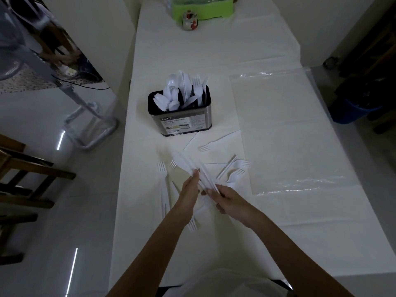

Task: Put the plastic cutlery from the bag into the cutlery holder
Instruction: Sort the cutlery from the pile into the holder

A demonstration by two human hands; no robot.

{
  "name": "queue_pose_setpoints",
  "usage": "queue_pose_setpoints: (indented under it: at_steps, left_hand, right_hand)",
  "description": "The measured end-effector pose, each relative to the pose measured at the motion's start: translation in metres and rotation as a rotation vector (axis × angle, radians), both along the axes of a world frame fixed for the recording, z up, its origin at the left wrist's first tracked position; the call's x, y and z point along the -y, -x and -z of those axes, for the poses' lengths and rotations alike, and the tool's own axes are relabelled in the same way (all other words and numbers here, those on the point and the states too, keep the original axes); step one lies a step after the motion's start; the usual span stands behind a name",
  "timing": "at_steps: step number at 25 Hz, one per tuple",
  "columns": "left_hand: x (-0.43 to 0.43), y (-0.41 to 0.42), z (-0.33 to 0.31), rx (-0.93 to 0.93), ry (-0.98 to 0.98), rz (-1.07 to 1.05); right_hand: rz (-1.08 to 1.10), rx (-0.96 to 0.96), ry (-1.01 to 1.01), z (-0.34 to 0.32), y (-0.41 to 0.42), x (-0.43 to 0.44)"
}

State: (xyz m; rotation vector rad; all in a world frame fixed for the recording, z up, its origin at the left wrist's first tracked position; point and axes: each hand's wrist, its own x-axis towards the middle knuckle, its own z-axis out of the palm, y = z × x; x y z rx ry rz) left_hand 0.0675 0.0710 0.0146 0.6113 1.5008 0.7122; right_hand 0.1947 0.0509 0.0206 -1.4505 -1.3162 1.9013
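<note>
A metal cutlery holder with a black rim stands mid-table, with several white plastic spoons, knives and forks upright in it. My right hand grips a bundle of white plastic knives by their handles, blades pointing up-left. My left hand lies flat against the bundle's left side, fingers straight. Several loose white forks lie on the white tablecloth around my hands. The clear plastic bag lies flat to the right.
A green plastic rack and a small glass jar stand at the table's far end. A wooden chair and a metal stand are on the floor to the left. A blue bin sits at the right.
</note>
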Motion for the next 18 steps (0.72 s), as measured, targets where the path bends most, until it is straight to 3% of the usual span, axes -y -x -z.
queue_pose_setpoints:
  at_steps: [3, 7, 10, 13, 18]
  left_hand:
    - [0.002, 0.003, 0.003, -0.009, -0.029, 0.077]
    - [-0.011, 0.018, 0.000, 0.183, -0.302, -0.130]
    - [-0.022, 0.030, -0.010, 0.097, -0.419, 0.028]
    - [-0.011, 0.021, -0.008, -0.038, -0.346, 0.204]
    - [-0.002, 0.016, 0.002, 0.102, -0.273, 0.066]
  right_hand:
    - [-0.006, 0.004, 0.124, 0.006, -0.004, 0.007]
    - [-0.057, -0.021, 0.167, 0.011, -0.014, 0.015]
    - [-0.067, -0.139, 0.198, 0.007, -0.017, 0.019]
    - [0.002, -0.257, 0.223, 0.003, -0.014, 0.021]
    - [-0.019, -0.206, 0.269, 0.008, -0.020, 0.023]
